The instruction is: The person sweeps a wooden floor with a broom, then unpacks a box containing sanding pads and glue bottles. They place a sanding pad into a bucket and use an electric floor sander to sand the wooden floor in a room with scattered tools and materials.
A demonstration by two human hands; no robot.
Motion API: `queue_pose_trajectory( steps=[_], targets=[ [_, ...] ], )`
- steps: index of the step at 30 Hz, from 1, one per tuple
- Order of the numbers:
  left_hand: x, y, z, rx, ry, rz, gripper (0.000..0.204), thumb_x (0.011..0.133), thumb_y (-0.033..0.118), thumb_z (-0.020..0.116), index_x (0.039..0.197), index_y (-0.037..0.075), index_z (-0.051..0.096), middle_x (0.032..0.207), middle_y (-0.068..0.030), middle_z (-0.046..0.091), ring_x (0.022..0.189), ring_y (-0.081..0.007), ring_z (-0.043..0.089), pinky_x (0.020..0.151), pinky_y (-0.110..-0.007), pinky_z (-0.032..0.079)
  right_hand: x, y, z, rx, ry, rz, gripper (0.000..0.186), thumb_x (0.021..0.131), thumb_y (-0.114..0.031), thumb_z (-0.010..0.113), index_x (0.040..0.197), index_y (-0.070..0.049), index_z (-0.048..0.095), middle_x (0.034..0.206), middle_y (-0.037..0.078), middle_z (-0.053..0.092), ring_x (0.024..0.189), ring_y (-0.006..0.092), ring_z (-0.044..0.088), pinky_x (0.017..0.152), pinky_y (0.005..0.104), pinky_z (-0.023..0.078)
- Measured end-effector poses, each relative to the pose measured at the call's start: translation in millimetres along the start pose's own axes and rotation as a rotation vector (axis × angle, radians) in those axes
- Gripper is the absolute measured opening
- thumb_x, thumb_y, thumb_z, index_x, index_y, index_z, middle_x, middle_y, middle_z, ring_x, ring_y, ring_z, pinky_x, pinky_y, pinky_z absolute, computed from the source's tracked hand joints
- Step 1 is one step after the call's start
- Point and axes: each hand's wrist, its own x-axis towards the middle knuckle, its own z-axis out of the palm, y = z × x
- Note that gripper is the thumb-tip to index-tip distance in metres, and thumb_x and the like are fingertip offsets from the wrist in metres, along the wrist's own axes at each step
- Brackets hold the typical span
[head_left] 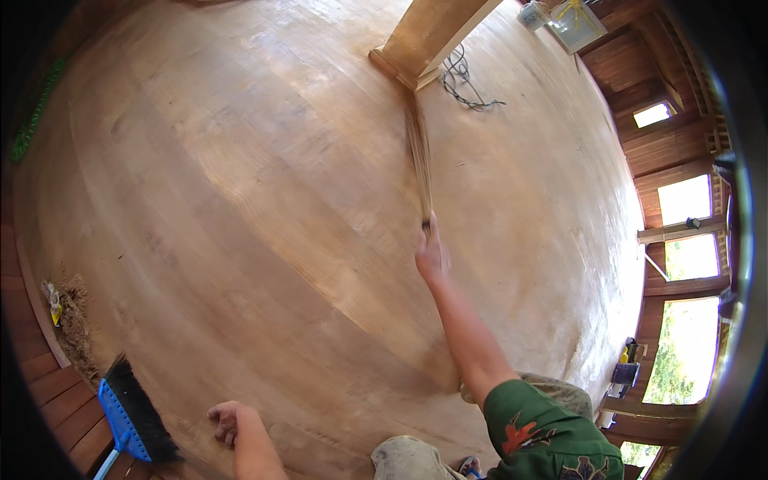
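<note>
My right hand is stretched far forward, closed round the dark-bound end of a stick broom, a bundle of long thin brown strands. The strands' far ends reach the foot of a square wooden post. Low on the left, my left hand hangs over the floor with its fingers loosely bent and nothing visible in them. A blue broom head with black bristles lies to its left, its handle running out of the picture. Under everything spreads a pale, dusty plank floor.
A heap of sawdust with a yellow-and-white wrapper lies at the left edge. Coiled dark cord rests beside the post. A white bucket and a pale bin stand far right. Dark wooden walls with windows border the right.
</note>
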Motion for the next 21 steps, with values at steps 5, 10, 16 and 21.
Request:
queue_pose_trajectory(
  steps=[5,10,16,21],
  targets=[
    [-3,0,-5,0.027,-0.001,0.049,0.088,0.093,0.064,0.045,0.149,-0.003,0.042,0.159,-0.0369,0.032,0.149,-0.0547,0.026,0.12,-0.066,0.021,-184,59,-19,0.035,0.021,-0.412,0.067,0.101,-0.015,0.064,0.163,-0.021,0.04,0.112,0.015,0.076,0.063,0.0362,0.069,0.054,0.0467,0.051],
    [-10,14,-17,-0.09,-0.006,0.059,0.088,0.092,0.062,0.046,0.149,-0.004,0.041,0.16,-0.0368,0.03,0.15,-0.0539,0.025,0.121,-0.066,0.021,-217,98,-10,-0.402,-0.488,-0.597,0.07,0.101,-0.018,0.063,0.164,-0.035,0.037,0.122,0.014,0.075,0.052,0.0299,0.065,0.045,0.0417,0.048],
    [-39,14,-50,-0.137,0.031,0.04,0.088,0.09,0.059,0.047,0.149,-0.006,0.04,0.161,-0.0367,0.028,0.15,-0.0531,0.024,0.121,-0.066,0.02,-64,188,-47,-0.087,0.037,0.108,0.067,0.104,-0.023,0.057,0.166,-0.028,0.033,0.125,0.022,0.073,0.086,0.0448,0.075,0.069,0.0549,0.056],
    [-38,2,-51,-0.174,0.01,-0.033,0.088,0.09,0.057,0.048,0.149,-0.007,0.039,0.162,-0.0366,0.026,0.151,-0.0523,0.024,0.122,-0.065,0.02,-44,136,-38,0.088,0.619,-0.456,0.064,0.105,-0.014,0.056,0.165,-0.019,0.036,0.127,0.02,0.073,0.083,0.0392,0.076,0.065,0.0516,0.055]
  ],
)
